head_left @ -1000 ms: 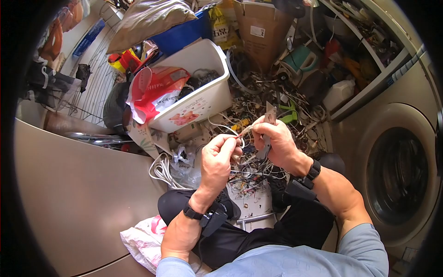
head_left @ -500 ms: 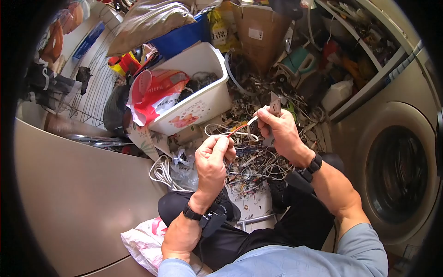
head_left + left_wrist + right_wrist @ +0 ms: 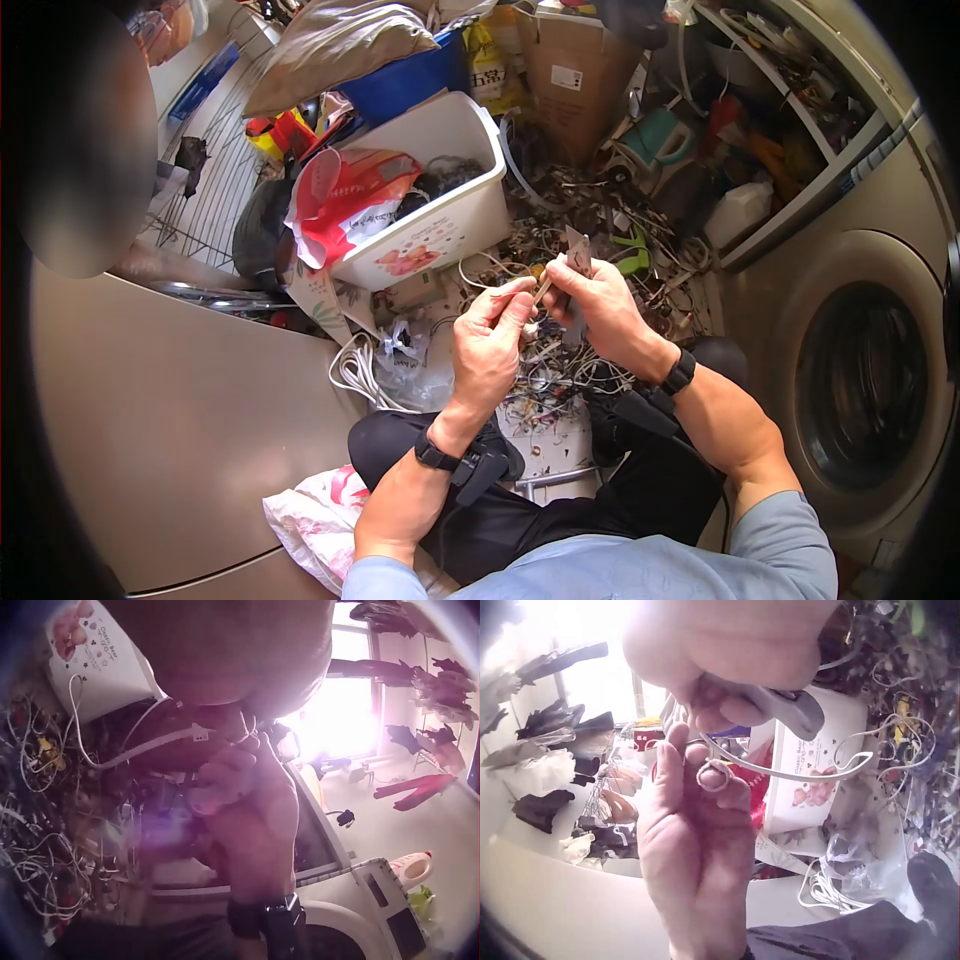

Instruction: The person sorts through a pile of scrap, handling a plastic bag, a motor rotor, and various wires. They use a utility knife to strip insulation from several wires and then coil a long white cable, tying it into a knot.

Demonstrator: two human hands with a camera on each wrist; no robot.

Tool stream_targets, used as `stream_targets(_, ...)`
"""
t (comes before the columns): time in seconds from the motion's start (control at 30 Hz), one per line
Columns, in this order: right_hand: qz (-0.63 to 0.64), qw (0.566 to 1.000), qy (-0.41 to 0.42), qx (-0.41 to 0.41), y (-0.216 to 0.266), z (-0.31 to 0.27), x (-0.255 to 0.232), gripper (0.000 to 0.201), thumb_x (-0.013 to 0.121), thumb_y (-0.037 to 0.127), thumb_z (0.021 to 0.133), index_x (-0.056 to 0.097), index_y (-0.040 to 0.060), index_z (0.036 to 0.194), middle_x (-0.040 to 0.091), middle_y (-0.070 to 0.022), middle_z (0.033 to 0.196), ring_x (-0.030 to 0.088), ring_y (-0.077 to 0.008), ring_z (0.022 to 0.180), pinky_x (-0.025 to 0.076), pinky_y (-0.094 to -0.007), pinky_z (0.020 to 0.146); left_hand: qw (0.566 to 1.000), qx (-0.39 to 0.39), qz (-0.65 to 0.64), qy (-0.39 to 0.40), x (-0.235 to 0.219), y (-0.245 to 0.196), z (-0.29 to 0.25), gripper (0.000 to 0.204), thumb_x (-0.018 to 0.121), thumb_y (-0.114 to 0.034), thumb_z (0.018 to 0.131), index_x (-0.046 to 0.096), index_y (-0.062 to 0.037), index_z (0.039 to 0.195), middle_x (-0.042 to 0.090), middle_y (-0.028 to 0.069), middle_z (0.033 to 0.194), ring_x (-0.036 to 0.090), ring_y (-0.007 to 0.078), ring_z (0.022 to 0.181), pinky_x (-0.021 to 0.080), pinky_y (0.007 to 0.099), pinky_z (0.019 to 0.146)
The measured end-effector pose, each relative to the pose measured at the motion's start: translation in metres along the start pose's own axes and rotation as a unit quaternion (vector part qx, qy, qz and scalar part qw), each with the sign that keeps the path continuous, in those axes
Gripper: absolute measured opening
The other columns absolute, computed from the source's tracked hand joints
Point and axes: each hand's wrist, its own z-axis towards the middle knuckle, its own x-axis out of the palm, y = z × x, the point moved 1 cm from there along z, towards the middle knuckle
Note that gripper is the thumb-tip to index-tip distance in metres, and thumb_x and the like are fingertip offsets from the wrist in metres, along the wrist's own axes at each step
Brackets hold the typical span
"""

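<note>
In the head view, the left hand [image 3: 485, 350] pinches the end of a thin wire between thumb and fingers. Close by on its right, the right hand [image 3: 615, 315] grips a grey metal tool [image 3: 578, 254], whose flat end sticks up past the thumb. A white cable [image 3: 802, 776] runs out from between the hands in the right wrist view, and part of it loops round a finger of the left hand [image 3: 697, 832]. The tool's grey handle [image 3: 804, 714] shows below the right palm. In the left wrist view the pinched wire ends are partly hidden by fingers.
A white bin [image 3: 430, 235] with a red bag [image 3: 350, 195] stands beyond the hands. Tangled wires and scraps [image 3: 560, 375] cover the floor. A coiled white cable [image 3: 357, 372] lies left, a washing machine [image 3: 865, 380] stands right, and a cardboard box [image 3: 572, 85] is behind.
Compared with half a second ago, the hands have come closer together and the red wire stretch between them hardly shows. A blurred dark shape has appeared at the head view's upper left.
</note>
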Motion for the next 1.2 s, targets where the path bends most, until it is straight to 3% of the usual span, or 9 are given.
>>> stream_targets(0.23,-0.024,1.000,-0.009,0.010,-0.011,-0.001,-0.001,0.023,0.062,0.028,0.103,0.065,0.0078,0.093,0.066,-0.0014,0.078,0.059,-0.0089,0.066,0.047,-0.0253,0.058,0.997,0.037,0.065,-0.021,-0.003,0.010,0.006,0.018,0.071,-0.016,0.099,0.076,-0.0006,0.107,0.066,-0.0011,0.085,0.056,0.0053,0.072,0.045,0.0235,0.063)
stream_targets(0.3,-0.039,0.999,-0.015,0.024,-0.011,-0.002,-0.001,0.022,0.062,0.027,0.103,0.065,0.0083,0.093,0.067,-0.0012,0.080,0.062,-0.0093,0.068,0.047,-0.0252,0.059,0.981,0.098,0.165,-0.024,-0.002,0.008,0.006,0.020,0.072,-0.019,0.099,0.076,0.0004,0.101,0.064,-0.0020,0.081,0.054,0.0049,0.071,0.043,0.0224,0.063)
stream_targets(0.4,-0.049,0.998,-0.026,0.032,-0.012,-0.004,0.001,0.021,0.062,0.027,0.102,0.065,0.0087,0.093,0.067,-0.0009,0.081,0.064,-0.0094,0.070,0.048,-0.0251,0.059,0.984,0.074,0.159,-0.020,0.000,0.004,0.004,0.017,0.076,-0.015,0.095,0.077,0.0014,0.094,0.066,0.0045,0.084,0.060,0.0126,0.077,0.047,0.0282,0.069)
stream_targets(0.53,-0.049,0.998,0.006,0.028,-0.009,-0.004,-0.001,0.021,0.063,0.028,0.102,0.065,0.0087,0.093,0.067,-0.0005,0.081,0.064,-0.0096,0.071,0.048,-0.0252,0.059,0.987,0.052,0.148,-0.018,0.001,0.004,0.004,0.018,0.076,-0.016,0.094,0.077,0.0015,0.092,0.068,0.0058,0.087,0.062,0.0138,0.079,0.048,0.0279,0.071)
stream_targets(0.73,-0.030,0.998,-0.028,0.036,-0.011,-0.003,0.001,0.020,0.062,0.026,0.102,0.065,0.0084,0.092,0.066,-0.0005,0.081,0.063,-0.0102,0.072,0.049,-0.0256,0.060,0.977,0.142,0.161,-0.005,0.004,0.004,0.005,0.019,0.077,-0.018,0.094,0.077,0.0010,0.096,0.068,0.0056,0.088,0.063,0.0130,0.078,0.050,0.0273,0.073)
stream_targets(0.8,-0.006,0.999,-0.020,0.033,-0.012,-0.001,0.000,0.020,0.062,0.024,0.102,0.065,0.0069,0.092,0.065,-0.0010,0.080,0.061,-0.0101,0.070,0.049,-0.0264,0.061,0.997,0.059,0.016,0.037,0.010,0.001,0.000,0.026,0.070,-0.026,0.100,0.075,-0.0012,0.097,0.067,0.0016,0.083,0.060,0.0086,0.069,0.048,0.0231,0.065)
stream_targets(0.9,0.010,0.999,-0.033,0.030,-0.011,0.000,0.007,0.020,0.061,0.022,0.102,0.064,0.0047,0.092,0.063,-0.0013,0.077,0.059,-0.0098,0.070,0.049,-0.0277,0.060,0.991,-0.002,-0.051,0.123,0.006,0.005,0.004,0.035,0.058,-0.038,0.106,0.072,-0.0062,0.100,0.070,0.0016,0.081,0.055,0.0030,0.059,0.042,0.0186,0.052)
stream_targets(0.97,0.014,0.998,-0.039,0.036,-0.013,0.010,-0.001,0.019,0.061,0.018,0.102,0.063,0.0031,0.090,0.063,-0.0035,0.075,0.060,-0.0116,0.068,0.048,-0.0295,0.058,0.986,-0.066,-0.124,0.085,0.011,0.010,0.011,0.040,0.054,-0.040,0.107,0.068,-0.0054,0.092,0.070,0.0036,0.080,0.052,0.0040,0.053,0.039,0.0192,0.047)
stream_targets(1.2,0.044,0.992,-0.117,0.013,0.000,0.035,-0.005,0.013,0.063,0.013,0.097,0.062,0.0031,0.089,0.064,-0.0065,0.073,0.060,-0.0163,0.059,0.049,-0.0313,0.053,0.986,-0.037,-0.153,0.050,0.026,0.009,0.020,0.036,0.055,-0.035,0.108,0.064,-0.0066,0.089,0.067,0.0038,0.077,0.044,0.0045,0.049,0.034,0.0205,0.044)
